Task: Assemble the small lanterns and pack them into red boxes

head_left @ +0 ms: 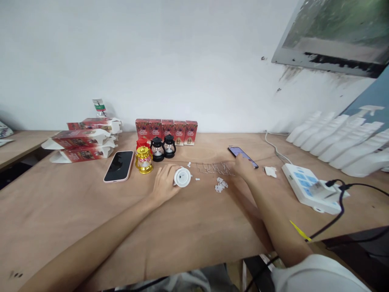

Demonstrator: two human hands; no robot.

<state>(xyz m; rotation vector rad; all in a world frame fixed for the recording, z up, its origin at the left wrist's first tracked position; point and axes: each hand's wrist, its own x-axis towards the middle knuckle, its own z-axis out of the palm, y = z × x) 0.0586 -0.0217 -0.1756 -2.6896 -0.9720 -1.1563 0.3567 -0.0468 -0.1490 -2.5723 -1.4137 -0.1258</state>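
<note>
My left hand [164, 181] is closed around a small white lantern [182, 177], tipped so that its round base with a dark switch slot faces me. To its left stand a gold lantern [144, 160], a red lantern [142, 142] partly hidden behind it, and two black lanterns [157, 149]. My right hand [243, 165] is over the lower edge of a lit phone [238, 153]; its fingers are mostly hidden. Between the hands lie a row of thin wire pieces [212, 168] and a small pile of white tabs [221, 185], with a few loose ones near the lantern.
Red printed boxes [167, 130] stand upright by the wall. Open red boxes [82, 140] are stacked at left, near a pink-edged phone [119, 166]. At right are a white power strip [310, 187] with cables, a crumpled white piece [270, 171] and several white bottles [343, 140].
</note>
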